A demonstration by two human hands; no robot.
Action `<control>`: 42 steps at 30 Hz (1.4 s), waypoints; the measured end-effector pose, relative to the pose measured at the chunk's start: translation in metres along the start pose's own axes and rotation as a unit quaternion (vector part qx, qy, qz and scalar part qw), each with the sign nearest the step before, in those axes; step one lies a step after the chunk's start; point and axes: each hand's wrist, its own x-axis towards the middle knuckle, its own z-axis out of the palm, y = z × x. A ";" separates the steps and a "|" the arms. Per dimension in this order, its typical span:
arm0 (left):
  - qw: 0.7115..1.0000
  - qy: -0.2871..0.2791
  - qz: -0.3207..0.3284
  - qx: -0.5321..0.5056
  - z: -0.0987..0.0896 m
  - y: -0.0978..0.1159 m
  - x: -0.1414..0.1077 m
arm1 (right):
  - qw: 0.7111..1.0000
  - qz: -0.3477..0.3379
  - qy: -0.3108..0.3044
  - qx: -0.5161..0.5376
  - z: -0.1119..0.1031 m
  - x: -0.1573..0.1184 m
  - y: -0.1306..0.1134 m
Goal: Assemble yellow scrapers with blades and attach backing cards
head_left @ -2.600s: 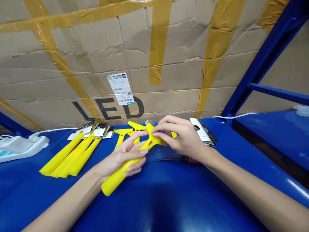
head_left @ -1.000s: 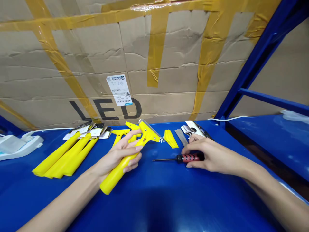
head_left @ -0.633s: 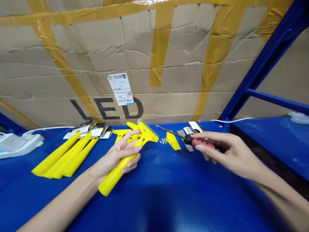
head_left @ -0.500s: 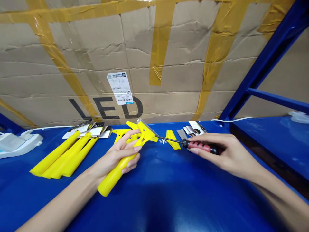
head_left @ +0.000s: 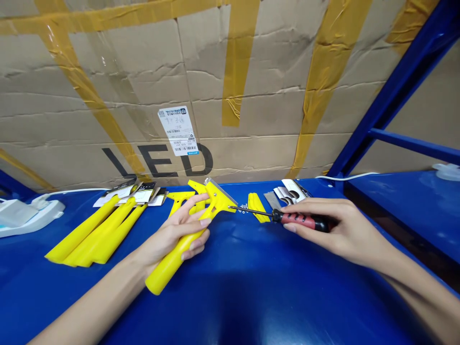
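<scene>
A yellow scraper (head_left: 179,250) with a metal blade along its head is wrapped in the fingers of my left hand (head_left: 181,229), its handle tilted down toward me. My right hand (head_left: 332,223) grips a screwdriver (head_left: 300,219) by its red and black handle. The screwdriver's shaft points left, and its tip is at the lower corner of the scraper head, near a screw. Behind the scraper lie more yellow scraper parts (head_left: 176,201), partly hidden by my left hand. Small screws (head_left: 243,209) and yellow plastic pieces (head_left: 257,207) rest beyond the shaft.
Several yellow scrapers with card labels (head_left: 97,230) lie at the left on the blue surface (head_left: 230,306). A white power strip (head_left: 46,211) is at the far left. Cards (head_left: 291,190) lie behind my right hand. A large cardboard box (head_left: 269,96) and a blue frame post (head_left: 388,96) stand behind.
The screwdriver's tip has shifted slightly left, onto the corner of the scraper head. Both hands keep their grips, and the scraper has barely moved.
</scene>
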 end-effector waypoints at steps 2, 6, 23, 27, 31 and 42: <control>1.000 0.012 -0.001 -0.015 0.001 0.001 0.000 | 1.000 -0.021 0.003 -0.011 0.000 -0.001 0.001; 1.000 0.019 0.002 -0.011 0.003 -0.001 0.000 | 0.998 -0.052 0.017 -0.035 0.003 -0.002 0.002; 0.990 0.088 0.074 0.080 0.019 -0.015 -0.001 | 0.977 0.164 0.048 0.131 0.005 0.002 -0.005; 0.988 0.106 0.090 0.068 0.019 -0.013 -0.001 | 0.969 0.108 0.008 0.223 0.004 0.003 -0.002; 0.987 0.105 0.090 0.080 0.021 -0.011 -0.003 | 0.972 0.145 0.083 0.163 0.013 0.002 -0.001; 0.986 0.106 0.090 0.096 0.021 -0.014 -0.002 | 0.967 0.143 0.071 0.200 0.015 0.002 -0.002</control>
